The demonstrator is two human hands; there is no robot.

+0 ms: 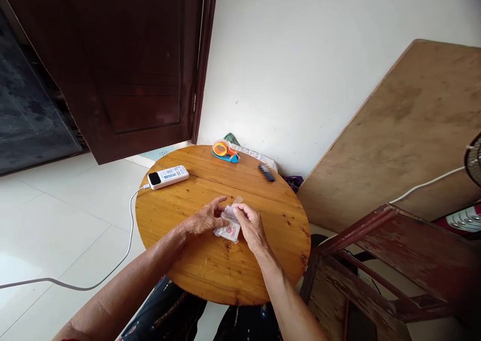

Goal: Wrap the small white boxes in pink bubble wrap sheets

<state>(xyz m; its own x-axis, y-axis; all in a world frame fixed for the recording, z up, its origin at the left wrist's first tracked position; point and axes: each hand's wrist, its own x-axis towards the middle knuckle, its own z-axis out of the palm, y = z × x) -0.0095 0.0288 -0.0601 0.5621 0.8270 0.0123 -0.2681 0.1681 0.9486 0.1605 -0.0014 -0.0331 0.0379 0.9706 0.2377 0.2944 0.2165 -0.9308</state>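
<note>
In the head view, one clear plastic packet with a pale, red-printed piece inside is seen on the table, between the two hands. Its long axis is directed away from the body, tilted slightly to the right at the far end; the printed part is turned toward the wearer and the loose clear film toward the wall.

The left hand is held half open, its thumb laid on the packet's left side and its index finger stretched out beyond; whether the packet is firmly gripped by it cannot be told. By the right hand, the film is pinched between thumb and curled fingers.

One white device, with one cable plugged in, is placed beyond the left hand and to its left. One orange-and-blue tape dispenser is set straight beyond the hands, and one dark, pixelated object beyond the right hand.
</note>
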